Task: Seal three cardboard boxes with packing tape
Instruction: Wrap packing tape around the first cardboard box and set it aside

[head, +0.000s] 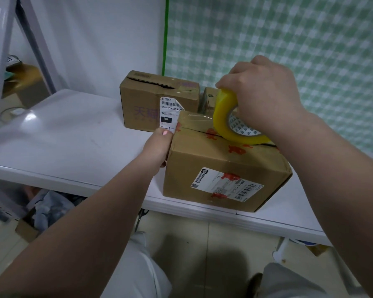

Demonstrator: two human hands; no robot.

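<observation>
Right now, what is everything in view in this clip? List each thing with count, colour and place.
cardboard boxes: three, brown; near box at the table's front edge, larger box behind it by the wall, third box mostly hidden behind the tape roll
tape roll: one, yellow, on top of the near box at its seam
shipping labels: two, white; one on the near box's front, one on the larger box
table: one, white
scissors: one pair, dark, below the table's edge
checked sheet: one, green and white, on the wall
left hand: at the near box's left top corner
right hand: gripping the tape roll
</observation>
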